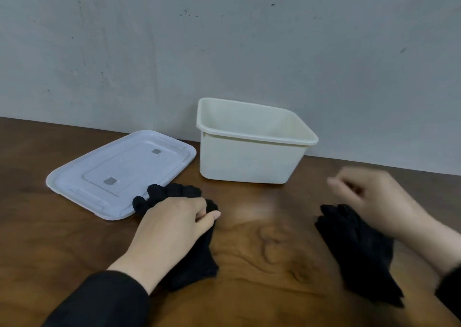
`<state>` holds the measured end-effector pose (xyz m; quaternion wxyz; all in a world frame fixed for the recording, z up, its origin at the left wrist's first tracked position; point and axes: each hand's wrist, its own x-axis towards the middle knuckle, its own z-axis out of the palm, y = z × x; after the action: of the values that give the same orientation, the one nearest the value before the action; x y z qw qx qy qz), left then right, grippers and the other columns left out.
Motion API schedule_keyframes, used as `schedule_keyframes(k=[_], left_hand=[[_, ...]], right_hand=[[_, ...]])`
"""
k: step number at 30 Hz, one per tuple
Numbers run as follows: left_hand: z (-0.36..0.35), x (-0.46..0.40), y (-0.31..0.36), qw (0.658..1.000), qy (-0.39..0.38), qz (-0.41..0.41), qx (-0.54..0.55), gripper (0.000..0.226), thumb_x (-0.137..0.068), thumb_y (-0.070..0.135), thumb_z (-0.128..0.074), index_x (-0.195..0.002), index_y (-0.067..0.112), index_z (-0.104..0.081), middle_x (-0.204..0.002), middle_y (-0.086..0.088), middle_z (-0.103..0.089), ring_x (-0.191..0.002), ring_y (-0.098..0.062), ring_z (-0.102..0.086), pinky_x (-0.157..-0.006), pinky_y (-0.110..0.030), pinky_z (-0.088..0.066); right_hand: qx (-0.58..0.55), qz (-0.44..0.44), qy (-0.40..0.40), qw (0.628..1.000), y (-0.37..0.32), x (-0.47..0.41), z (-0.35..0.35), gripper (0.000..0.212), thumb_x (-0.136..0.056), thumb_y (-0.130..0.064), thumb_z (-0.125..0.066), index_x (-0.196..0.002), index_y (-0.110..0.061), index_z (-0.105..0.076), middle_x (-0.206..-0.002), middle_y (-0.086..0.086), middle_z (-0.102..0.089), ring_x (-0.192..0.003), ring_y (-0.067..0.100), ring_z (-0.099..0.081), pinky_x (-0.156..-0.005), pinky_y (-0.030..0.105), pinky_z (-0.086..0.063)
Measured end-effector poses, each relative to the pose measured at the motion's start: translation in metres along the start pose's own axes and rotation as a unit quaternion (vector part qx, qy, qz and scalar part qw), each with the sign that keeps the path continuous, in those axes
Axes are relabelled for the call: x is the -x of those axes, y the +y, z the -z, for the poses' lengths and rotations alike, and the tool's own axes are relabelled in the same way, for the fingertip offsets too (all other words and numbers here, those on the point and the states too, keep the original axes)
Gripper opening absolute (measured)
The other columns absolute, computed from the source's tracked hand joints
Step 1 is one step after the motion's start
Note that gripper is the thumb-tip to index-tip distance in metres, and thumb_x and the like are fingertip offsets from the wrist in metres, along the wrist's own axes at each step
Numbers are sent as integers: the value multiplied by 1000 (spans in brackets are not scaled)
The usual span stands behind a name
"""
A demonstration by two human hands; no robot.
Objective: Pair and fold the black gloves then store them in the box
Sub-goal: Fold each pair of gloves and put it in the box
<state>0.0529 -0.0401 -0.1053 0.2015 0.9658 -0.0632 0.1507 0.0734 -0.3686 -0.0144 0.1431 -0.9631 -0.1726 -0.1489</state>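
Black sleeves frame the lower corners of the frame, and from them the two hands reach over the two gloves. At lower centre-left, the left glove (192, 259) is pinned flat on the table (262, 239) under the left hand (172, 229), whose fingers are curled closed onto the fabric, probably so that it is kept from sliding while the pair is brought together. Its fingertips are seen to lap onto the near edge of the lid (119, 167). At lower right, the right glove (359, 247) lies loose on the wood, well apart from the first. Above it the right hand (369, 197) is blurred; it appears loosely curled and nothing is seen held in it. Both gloves look soft, knitted and unfolded. At centre, the box (249, 159) stands open against the wall, judged ready to receive them.
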Motion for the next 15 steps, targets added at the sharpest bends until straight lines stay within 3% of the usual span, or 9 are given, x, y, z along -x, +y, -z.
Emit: schedule_keyframes(k=[3, 7, 9, 12, 15], left_hand=[[5, 2, 3, 997, -77, 2, -30, 51, -87, 67, -47, -69, 20, -52, -60, 0, -58, -56, -11, -55, -53, -27, -40], [10, 6, 4, 988, -142, -17, -57, 47, -81, 71, -53, -72, 25, -53, -68, 6, -60, -63, -7, -55, -55, -23, -39], [15, 8, 5, 985, -166, -24, -43, 46, -76, 73, -57, -74, 27, -54, -74, 7, -61, -67, -6, -55, -58, -23, -41], [26, 15, 5, 978, -208, -28, -10, 43, -70, 73, -64, -87, 34, -57, -89, 11, -57, -79, -3, -54, -64, -20, -40], [36, 22, -1, 968, -247, -39, 15, 51, -66, 71, -69, -106, 41, -58, -102, 18, -53, -95, -1, -52, -84, -22, -44]], right_hand=[[30, -47, -110, 992, 38, 60, 3, 27, -85, -62, -47, -83, -41, -64, -88, -23, -64, -79, -4, -63, -66, 23, -54], [25, -49, -262, 963, 67, 102, -1, 39, -74, -77, -54, -110, -62, -57, -130, -45, -39, -115, -20, -47, -94, 15, -44], [30, -47, -243, 968, 66, 110, -6, 34, -77, -71, -54, -110, -64, -56, -129, -47, -40, -108, -19, -52, -90, 11, -45], [54, -35, -171, 983, 57, 112, -9, 21, -90, -43, -62, -110, -52, -65, -121, -42, -48, -97, -25, -50, -80, 2, -40], [104, -49, -149, 982, 51, 112, -11, 25, -92, -33, -65, -98, -57, -60, -115, -39, -53, -99, -19, -55, -87, 7, -44]])
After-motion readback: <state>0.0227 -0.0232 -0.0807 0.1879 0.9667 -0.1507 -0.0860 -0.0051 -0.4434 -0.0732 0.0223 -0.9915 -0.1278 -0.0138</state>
